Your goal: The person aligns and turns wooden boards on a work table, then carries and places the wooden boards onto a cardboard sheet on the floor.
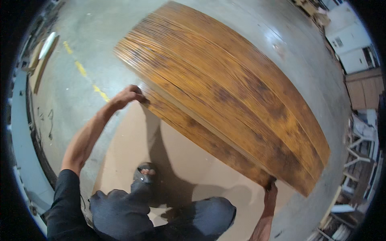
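grey floor (321,88) | yellow dashes (81,68), left | white cabinet (346,30), right | glare (276,37)

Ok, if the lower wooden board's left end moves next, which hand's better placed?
Left, probably: the left hand is at that end of the lower board; the right hand is near the opposite end.

Head cam, L fisheye, looks dn over brown panel (225,94).

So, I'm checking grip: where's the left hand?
In the head view, left of centre, the left hand grips the left end of the lower wooden panel.
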`<action>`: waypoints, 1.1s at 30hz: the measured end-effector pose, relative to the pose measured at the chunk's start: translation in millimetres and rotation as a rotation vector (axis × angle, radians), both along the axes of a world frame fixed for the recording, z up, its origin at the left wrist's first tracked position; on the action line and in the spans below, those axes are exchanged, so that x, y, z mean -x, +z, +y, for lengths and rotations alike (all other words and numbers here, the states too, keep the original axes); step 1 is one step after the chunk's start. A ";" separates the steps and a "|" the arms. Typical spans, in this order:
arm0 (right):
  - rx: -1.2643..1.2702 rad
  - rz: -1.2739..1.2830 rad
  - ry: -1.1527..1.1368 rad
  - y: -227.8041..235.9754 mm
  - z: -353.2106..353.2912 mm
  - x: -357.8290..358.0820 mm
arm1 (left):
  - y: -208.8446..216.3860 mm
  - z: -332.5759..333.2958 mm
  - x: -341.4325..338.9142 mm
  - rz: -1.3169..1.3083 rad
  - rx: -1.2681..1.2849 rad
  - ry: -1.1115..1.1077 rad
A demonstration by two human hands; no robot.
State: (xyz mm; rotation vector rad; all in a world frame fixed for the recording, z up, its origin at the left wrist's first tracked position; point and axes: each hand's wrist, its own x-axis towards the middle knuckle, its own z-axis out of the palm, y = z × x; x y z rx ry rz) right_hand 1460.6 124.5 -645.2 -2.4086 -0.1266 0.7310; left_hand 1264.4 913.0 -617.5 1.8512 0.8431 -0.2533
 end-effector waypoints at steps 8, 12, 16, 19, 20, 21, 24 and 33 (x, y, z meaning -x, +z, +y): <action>-0.584 0.312 -0.641 -14.2 -23.6 -5.0 | 8.6 -26.1 -25.5 -0.013 0.155 0.020; -0.393 0.404 -0.907 12.4 -54.6 32.7 | 42.2 -35.9 -7.6 -0.142 0.145 0.331; 0.080 0.502 -0.375 66.3 -62.3 158.5 | 83.7 -64.2 74.2 -0.021 0.223 0.591; -0.365 0.409 -0.299 164.0 37.1 215.1 | 150.0 -142.1 170.2 -0.039 0.330 0.755; -0.347 0.388 -0.251 219.5 99.0 218.1 | 169.2 -165.6 209.2 0.060 0.334 0.767; -0.325 0.340 -0.219 283.8 160.0 216.3 | 177.5 -191.0 242.8 0.145 0.361 0.757; -0.520 0.243 -0.086 460.8 285.7 219.1 | 227.1 -284.3 338.5 0.356 0.200 0.796; -1.895 0.108 0.399 820.7 308.3 285.8 | 476.9 -487.9 493.4 0.304 0.278 1.334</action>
